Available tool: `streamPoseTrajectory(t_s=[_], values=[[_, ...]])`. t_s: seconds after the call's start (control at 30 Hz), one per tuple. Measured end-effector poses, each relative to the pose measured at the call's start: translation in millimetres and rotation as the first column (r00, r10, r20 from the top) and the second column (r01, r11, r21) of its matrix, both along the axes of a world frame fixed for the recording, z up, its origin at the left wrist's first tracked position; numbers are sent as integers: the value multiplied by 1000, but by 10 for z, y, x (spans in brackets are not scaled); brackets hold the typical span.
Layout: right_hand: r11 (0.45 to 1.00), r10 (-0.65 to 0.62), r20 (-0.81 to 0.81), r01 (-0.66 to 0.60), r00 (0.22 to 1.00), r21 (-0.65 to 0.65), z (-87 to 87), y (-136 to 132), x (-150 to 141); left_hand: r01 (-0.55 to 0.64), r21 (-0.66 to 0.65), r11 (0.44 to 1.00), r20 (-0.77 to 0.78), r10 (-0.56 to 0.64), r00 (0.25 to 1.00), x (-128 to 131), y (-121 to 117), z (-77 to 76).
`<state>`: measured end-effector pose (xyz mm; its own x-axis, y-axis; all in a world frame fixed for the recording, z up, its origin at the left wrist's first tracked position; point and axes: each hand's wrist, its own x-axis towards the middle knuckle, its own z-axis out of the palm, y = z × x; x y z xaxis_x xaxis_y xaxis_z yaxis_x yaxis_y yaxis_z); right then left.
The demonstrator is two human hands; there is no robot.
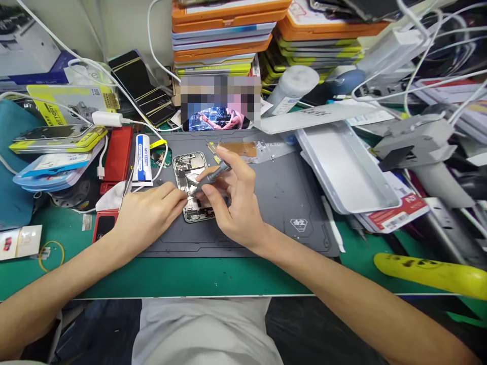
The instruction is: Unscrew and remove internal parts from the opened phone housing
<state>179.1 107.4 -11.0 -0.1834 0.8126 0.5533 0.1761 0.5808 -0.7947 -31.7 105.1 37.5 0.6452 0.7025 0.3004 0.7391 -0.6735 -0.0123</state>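
Note:
An opened smartphone (198,161) lies on a dark grey work mat (281,203), its inner boards and metal parts showing. My right hand (241,203) grips a grey screwdriver (215,175) between thumb and fingers, slanting down to the middle of the phone. The driver's tip is hard to make out among the parts. At the phone's left edge, my left hand (152,208) has its fingers pressed together, touching or holding something too small to see. Part of the phone's lower right is hidden behind my right hand.
Left of the phone are a white-and-blue glue tube (142,159) and a red box (117,154). A lit screen (216,119) stands behind the mat. On the right are a white tray (342,167) and a yellow object (429,274). Orange cases (228,23) are stacked behind.

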Motion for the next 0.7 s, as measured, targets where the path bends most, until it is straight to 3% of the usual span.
streamPoseTrajectory(t_s=[0.3, 0.7], values=[[1000, 14, 30, -13, 999, -24, 0, -15, 20, -43, -151, 988, 50, 51, 997, 34, -16, 6], [1000, 25, 8, -25, 1000, 7, -24, -15, 31, -89, -247, 965, -1, 91, 996, 52, 30, -12]])
